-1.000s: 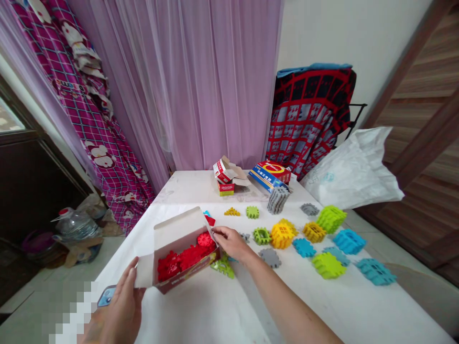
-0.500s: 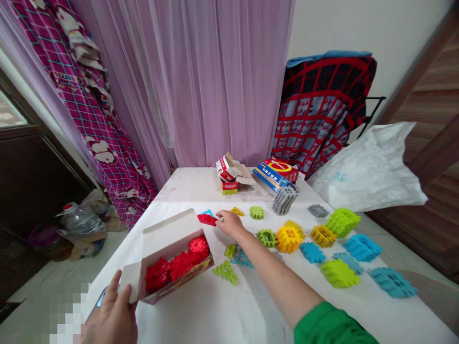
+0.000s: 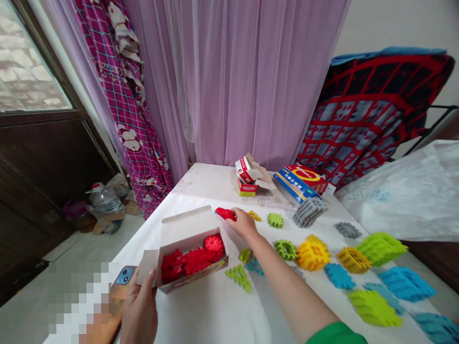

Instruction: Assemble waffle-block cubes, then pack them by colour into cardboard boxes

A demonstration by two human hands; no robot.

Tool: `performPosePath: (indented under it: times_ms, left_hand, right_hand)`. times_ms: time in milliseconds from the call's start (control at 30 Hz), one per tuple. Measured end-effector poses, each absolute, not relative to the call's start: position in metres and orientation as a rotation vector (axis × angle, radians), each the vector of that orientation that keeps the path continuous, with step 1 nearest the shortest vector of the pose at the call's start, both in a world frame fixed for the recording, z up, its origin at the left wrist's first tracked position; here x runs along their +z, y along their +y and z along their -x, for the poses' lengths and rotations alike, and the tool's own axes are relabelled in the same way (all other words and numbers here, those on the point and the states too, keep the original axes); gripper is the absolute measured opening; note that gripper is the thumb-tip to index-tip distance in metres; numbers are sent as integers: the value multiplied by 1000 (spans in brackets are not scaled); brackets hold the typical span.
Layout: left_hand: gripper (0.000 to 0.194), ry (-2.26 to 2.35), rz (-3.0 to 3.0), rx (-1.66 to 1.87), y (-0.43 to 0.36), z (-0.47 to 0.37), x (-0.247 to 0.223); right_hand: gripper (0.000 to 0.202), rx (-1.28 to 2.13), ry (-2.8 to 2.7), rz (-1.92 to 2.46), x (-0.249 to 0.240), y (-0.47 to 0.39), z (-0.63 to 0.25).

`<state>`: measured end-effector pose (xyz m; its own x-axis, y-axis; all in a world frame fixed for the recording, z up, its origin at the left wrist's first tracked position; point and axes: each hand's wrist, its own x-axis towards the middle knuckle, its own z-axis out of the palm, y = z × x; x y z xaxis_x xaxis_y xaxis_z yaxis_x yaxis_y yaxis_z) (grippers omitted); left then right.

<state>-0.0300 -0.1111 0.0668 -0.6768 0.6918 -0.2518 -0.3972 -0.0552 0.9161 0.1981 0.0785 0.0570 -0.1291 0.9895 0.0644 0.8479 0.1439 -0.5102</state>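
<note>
My left hand (image 3: pixel 141 298) grips the side flap of an open cardboard box (image 3: pixel 193 274) between thumb and fingers. Inside the box lie several red interlocking plastic pieces (image 3: pixel 195 258), one of them round. Beyond the box's far right corner, my right hand (image 3: pixel 244 223) is closed on a red plastic building piece (image 3: pixel 225 213), held just above the table. Under my right forearm and beside it lie a green triangular piece (image 3: pixel 238 277), a small yellow-green piece (image 3: pixel 245 255) and a partly hidden blue piece (image 3: pixel 254 266).
Stacks of yellow (image 3: pixel 312 253), green (image 3: pixel 375 308) and blue pieces (image 3: pixel 407 283) spread over the table's right side. Farther back are a grey stack (image 3: pixel 310 211), small boxes (image 3: pixel 247 186) and a blue-and-red box (image 3: pixel 297 184). A phone (image 3: pixel 114 306) lies at the left edge.
The view has turned left, so the table contents sit farther right. The phone shows more fully. Both hands keep their holds, with the red piece still near the box's far corner.
</note>
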Motion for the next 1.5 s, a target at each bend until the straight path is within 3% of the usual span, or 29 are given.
performPosePath:
  times_ms: [167, 367, 633, 1033, 1200, 1333, 1500]
  left_hand:
    - [55, 1475, -321, 1830, -112, 32, 59]
    - [65, 1405, -327, 1826, -113, 31, 63]
    - [71, 1378, -305, 1829, -113, 33, 61]
    - [71, 1424, -479, 1762, -116, 37, 55]
    - [59, 1554, -586, 1727, -119, 47, 54]
    - [65, 1418, -663, 1700, -118, 53, 54]
    - [65, 1448, -527, 1673, -109, 54, 55]
  right_hand:
    - [34, 693, -1759, 1474, 97, 53, -215]
    - [33, 562, -2283, 1116, 144, 5, -173]
    - [30, 384, -2658, 1003, 125, -11, -135]
    - [20, 419, -2161, 1284, 129, 19, -182]
    - [22, 869, -1715, 1338, 101, 34, -191]
    - [35, 1248, -1259, 1396, 81, 37, -196]
    - [43, 1410, -1323, 1305, 70, 27, -191]
